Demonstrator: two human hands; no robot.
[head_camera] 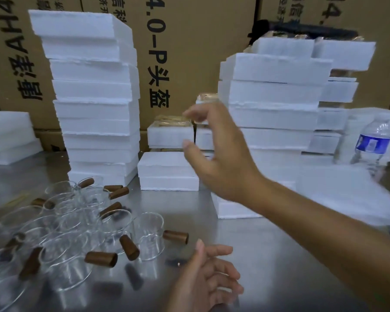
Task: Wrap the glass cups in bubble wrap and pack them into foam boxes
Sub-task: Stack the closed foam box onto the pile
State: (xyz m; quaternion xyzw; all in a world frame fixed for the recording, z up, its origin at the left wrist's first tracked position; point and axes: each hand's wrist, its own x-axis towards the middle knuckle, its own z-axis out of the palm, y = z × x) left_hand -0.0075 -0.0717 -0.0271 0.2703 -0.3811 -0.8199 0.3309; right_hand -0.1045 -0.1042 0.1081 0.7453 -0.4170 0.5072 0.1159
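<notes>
- White sheet pile [7, 136], far left on the metal table [268, 255]; material unclear.
- Glass cups [77, 221], near left, loose cluster, unwrapped, brown wooden handles pointing every way.
- Nearest cup [149, 235], right edge of the cluster, handle sticking out right toward the left hand.
- Tall foam box stack [95, 97], far left of centre, behind the cups.
- Small foam boxes [169, 172], far centre, two stacked, lids on.
- Left hand [209, 278], near centre, low over the table, fingers loose, holding nothing. Cups lie to its left and slightly far; probably the nearer hand for a cup pick.
- Right hand [221, 158], raised mid-scene in front of the small foam boxes, thumb and forefinger spread, nothing between them. Cups sit well down-left of it.
- Right foam box stack [273, 97], far right of centre, uneven.
- Blurred white sheet [347, 190], right; can't tell if it's bubble wrap.
- Water bottle [372, 143], far right, upright.
</notes>
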